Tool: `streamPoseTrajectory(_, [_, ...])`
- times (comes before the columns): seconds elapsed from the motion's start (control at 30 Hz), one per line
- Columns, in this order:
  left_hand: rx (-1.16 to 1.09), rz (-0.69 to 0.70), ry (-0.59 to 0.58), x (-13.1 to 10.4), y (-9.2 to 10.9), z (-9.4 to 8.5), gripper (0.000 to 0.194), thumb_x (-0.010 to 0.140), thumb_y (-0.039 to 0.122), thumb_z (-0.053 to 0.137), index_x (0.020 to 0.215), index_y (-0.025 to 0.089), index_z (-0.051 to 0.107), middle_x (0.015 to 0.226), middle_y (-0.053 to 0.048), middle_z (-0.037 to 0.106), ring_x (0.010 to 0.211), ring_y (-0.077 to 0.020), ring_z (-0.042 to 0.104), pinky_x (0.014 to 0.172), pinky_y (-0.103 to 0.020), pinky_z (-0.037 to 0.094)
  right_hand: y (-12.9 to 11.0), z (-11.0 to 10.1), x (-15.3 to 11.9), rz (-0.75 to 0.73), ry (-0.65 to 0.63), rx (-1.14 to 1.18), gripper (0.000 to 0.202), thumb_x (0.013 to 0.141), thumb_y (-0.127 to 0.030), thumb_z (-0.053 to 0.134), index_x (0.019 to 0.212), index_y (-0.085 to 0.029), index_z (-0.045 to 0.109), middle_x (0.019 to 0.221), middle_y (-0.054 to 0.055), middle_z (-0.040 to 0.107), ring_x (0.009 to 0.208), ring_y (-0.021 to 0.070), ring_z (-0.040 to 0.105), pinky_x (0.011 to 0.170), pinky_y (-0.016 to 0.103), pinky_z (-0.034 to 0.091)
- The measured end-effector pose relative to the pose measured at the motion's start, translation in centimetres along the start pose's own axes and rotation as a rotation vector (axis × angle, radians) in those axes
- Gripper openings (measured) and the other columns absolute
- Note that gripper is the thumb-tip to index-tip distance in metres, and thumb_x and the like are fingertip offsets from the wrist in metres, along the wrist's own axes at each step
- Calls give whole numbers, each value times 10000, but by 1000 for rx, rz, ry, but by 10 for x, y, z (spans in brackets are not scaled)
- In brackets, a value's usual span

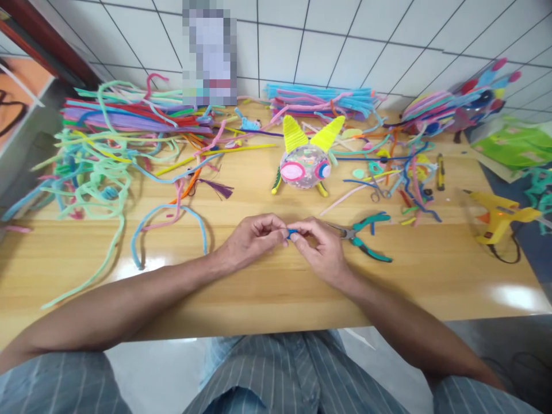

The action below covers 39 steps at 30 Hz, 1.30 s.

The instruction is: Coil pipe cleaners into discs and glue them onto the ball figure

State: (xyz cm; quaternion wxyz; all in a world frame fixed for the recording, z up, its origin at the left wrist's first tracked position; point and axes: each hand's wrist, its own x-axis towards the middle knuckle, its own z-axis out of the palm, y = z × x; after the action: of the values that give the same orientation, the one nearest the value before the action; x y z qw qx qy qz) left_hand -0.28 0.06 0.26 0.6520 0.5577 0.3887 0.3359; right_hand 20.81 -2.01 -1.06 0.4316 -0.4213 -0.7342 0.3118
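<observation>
Between my two hands is a small blue piece (292,233), pinched from both sides by the fingertips. My left hand (259,238) is closed on its left end, and my right hand (319,247) is closed on its right end. Just beyond them stands a round glittery figure (306,164) with yellow ears, one pink and one blue-rimmed eye, and yellow feet. To the right of my right hand lie pliers (366,237) with green handles, jaws toward the hand and partly hidden by it.
Tangled pipe cleaners (101,167) cover the table's left side. Pipe cleaner bundles (323,102) line the tiled wall. Small scissors (379,192), scraps and a cutter (440,172) lie at right, beside a yellow glue gun (498,215). A blue loop (140,230) lies left of my hands.
</observation>
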Motion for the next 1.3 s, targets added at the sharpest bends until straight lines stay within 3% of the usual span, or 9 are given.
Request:
streamPoseTrajectory(0.13, [-1, 49, 41, 0, -2, -1, 210, 921, 342, 757, 849, 147, 728, 728, 1, 718, 547, -65, 476, 541, -192, 397, 2, 3, -2, 146, 27, 117, 202, 970, -248, 694, 1171, -252, 711, 961, 17, 752, 858, 149, 709, 791, 297, 590])
streamPoseTrajectory(0.3, [-114, 14, 124, 3, -6, -1, 330, 895, 473, 795, 920, 154, 714, 754, -13, 747, 511, -76, 526, 513, -210, 428, 2, 12, 1, 316, 33, 351, 363, 920, -415, 778, 1210, -236, 653, 1012, 45, 776, 884, 170, 739, 829, 336, 605])
streamPoseTrajectory(0.5, [-102, 18, 113, 4, -4, 0, 400, 851, 539, 808, 910, 156, 706, 748, -19, 750, 505, -78, 500, 514, -218, 422, -7, 14, 8, 341, 68, 378, 277, 917, -414, 774, 1087, -217, 681, 959, 34, 766, 860, 158, 727, 867, 346, 598])
streamPoseTrajectory(0.77, [2, 42, 76, 2, -4, -3, 329, 906, 471, 738, 845, 149, 718, 741, -14, 708, 554, -80, 463, 557, -219, 384, -13, 10, 16, 325, 37, 274, 154, 952, -330, 691, 1049, -213, 713, 935, 15, 743, 800, 140, 677, 751, 294, 547])
streamPoseTrajectory(1.1, [14, -39, 106, 6, 4, -3, 286, 856, 429, 777, 799, 159, 704, 730, 4, 696, 535, -71, 463, 525, -208, 386, -2, 8, 19, 364, -11, 321, 196, 917, -285, 724, 1099, -233, 776, 1024, 32, 775, 891, 158, 710, 803, 304, 580])
streamPoseTrajectory(1.3, [-5, -81, 138, 5, 6, -1, 314, 837, 453, 815, 858, 158, 706, 751, 0, 691, 556, -73, 485, 507, -194, 401, 2, 9, 16, 426, 10, 435, 317, 911, -294, 744, 1221, -250, 691, 1058, 28, 772, 926, 153, 729, 838, 304, 599])
